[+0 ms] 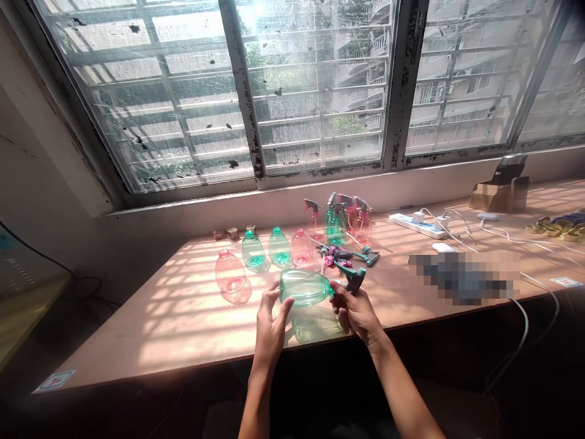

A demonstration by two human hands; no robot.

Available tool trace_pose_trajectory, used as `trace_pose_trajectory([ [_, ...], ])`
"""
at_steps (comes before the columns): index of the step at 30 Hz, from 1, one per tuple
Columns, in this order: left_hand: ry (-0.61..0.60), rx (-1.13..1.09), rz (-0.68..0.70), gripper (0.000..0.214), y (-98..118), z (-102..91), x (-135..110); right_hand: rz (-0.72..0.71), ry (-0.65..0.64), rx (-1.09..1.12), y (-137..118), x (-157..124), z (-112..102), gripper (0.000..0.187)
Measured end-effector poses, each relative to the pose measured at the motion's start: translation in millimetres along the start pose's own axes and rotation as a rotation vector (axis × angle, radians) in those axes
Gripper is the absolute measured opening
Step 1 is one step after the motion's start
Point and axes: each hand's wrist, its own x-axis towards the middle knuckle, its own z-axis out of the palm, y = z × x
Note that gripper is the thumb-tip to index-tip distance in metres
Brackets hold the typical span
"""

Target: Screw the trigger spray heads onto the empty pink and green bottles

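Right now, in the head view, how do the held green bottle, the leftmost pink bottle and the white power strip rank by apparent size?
1. green bottle and pink bottle: look about alike; the green one is nearer the camera, so no ranking.
2. power strip: long but thin, smallest.

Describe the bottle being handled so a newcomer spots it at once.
On the wooden table under the window, look at the near edge. The green bottle is held sideways, left hand at its base, right hand at its neck with a teal trigger head; the other bottles all stand upright on the table.
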Motion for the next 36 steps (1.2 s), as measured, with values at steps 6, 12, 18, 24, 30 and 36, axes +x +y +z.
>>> trace_pose_trajectory([
  [6, -0.023, 0.069, 0.045, 0.032, 3.3, -0.3, 0.4, -0.064, -0.022, 0.062, -3.9, 0.4, -1.0, 0.043],
  [12, -0.058, 0.036, -0.09, 0.047, 10.8, 2.4, -2.4, -0.091, -0.046, 0.039, -2.1, 0.4, -1.2, 0.041],
  [18, 0.047, -0.038, -0.119, 0.051, 11.2, 2.1, -1.4, -0.055, -0.19, -0.165, -10.4, -9.9, 0.9, 0.038],
  [24, 0.086, -0.013, -0.049, 0.048, 6.7, 1.2, 0.7, -0.041, -0.146, -0.221, -11.9, -8.5, 1.9, 0.04],
  [30, -0.027, 0.14, 0.03, 0.046, 2.5, 0.5, -1.0, -0.038, 0.051, -0.109, -2.5, 0.0, 3.8, 0.05],
  [36, -0.036, 0.031, -0.025, 0.061, 7.6, 1.4, -0.9, -0.149, -0.064, -0.236, -12.4, -4.5, 2.7, 0.038],
])
